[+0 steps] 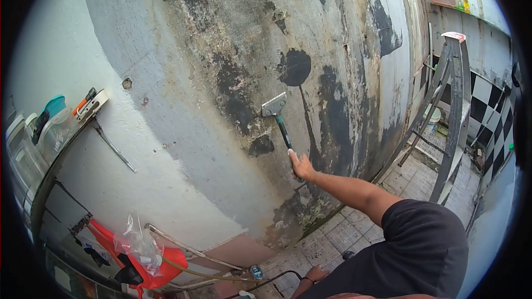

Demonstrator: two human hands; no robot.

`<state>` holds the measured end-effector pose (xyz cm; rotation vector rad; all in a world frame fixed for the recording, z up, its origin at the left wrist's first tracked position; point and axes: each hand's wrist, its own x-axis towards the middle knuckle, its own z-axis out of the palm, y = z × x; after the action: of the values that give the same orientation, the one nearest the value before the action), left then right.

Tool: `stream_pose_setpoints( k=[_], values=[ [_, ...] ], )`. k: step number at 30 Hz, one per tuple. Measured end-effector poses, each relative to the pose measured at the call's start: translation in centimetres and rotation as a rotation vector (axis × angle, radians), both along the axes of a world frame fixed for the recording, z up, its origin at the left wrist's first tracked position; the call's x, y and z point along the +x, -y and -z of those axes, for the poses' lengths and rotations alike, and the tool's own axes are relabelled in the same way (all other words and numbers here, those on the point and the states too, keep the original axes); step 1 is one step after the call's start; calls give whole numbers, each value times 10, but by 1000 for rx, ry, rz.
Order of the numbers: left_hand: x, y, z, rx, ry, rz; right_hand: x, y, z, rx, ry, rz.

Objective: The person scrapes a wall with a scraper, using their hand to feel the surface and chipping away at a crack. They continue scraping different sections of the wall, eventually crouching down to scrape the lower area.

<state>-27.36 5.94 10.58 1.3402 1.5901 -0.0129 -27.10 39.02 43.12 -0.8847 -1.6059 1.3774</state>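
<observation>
My right hand (301,166) is closed around the handle of a wide-bladed scraper (281,122), with the arm stretched out. The scraper's metal head lies against, or very close to, a stained wall (233,99) with peeling paint and dark patches. Low in the view is my left hand (317,273), with a dark band at the wrist. It is beside a curved black metal bar (288,272); its fingers are too small and partly hidden to show whether they grip the bar.
A grey stepladder (455,94) stands on the tiled floor (354,227) at right, with a bucket (431,119) behind it. At left, a wall shelf (58,166) carries plastic containers and an orange-handled tool (84,101). Below hang a red bag (166,268) and a clear plastic bag (141,246).
</observation>
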Motion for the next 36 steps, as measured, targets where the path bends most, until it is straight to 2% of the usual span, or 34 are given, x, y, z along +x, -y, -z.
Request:
stream_pose_setpoints(
  k=[3, 5, 7, 8, 10, 12, 14, 15, 16, 17, 20, 24, 26, 28, 29, 34, 36],
  values=[
    [1, 5, 29, 40, 58, -42, -14, 6, -1, -17, -55, 38],
    [2, 28, 87, 59, 88, -55, -20, -8, -35, -2, -61, 59],
    [5, 47, 143, 890, -777, 499, -30, -16, -70, -34, -91, 42],
    [7, 55, 158, 884, -771, 504, -29, -15, -76, -67, -119, 25],
    [13, 57, 179, 1208, -450, -26, -22, -6, -77, -82, -121, 32],
    [12, 45, 188, 1227, -399, -121, -21, -10, -77, -90, -132, 34],
    [-3, 85, 182, 1200, -342, -198, -18, -4, -51, -88, -102, 33],
    [-16, 76, 174, 610, -207, -150, -18, -3, -38, -85, -107, 35],
    [-14, 45, 100, 20, -71, -100, -20, 3, -19, -40, -42, 28],
    [-16, 52, 94, 15, -81, -104, -23, 12, -14, -1, 20, 18],
    [-17, 49, 72, 35, -28, -99, -42, 6, -32, -10, -67, -29],
    [-18, 49, 54, 48, -47, -168, -48, -20, -142, -23, -314, -53],
    [-16, 55, 62, 53, -33, -169, -39, -32, -192, -81, -397, -94],
    [-17, 76, 123, 941, -681, 282, -30, -33, -208, -110, -431, -107],
    [-17, 73, 118, 941, -675, 288, -26, -31, -209, -139, -428, -109],
    [-18, 40, 96, 568, -351, 138, -11, -27, -180, -188, -352, -26],
    [-27, 20, 85, 421, -237, 77, -4, -41, -207, -180, -392, -29]
  ],
)
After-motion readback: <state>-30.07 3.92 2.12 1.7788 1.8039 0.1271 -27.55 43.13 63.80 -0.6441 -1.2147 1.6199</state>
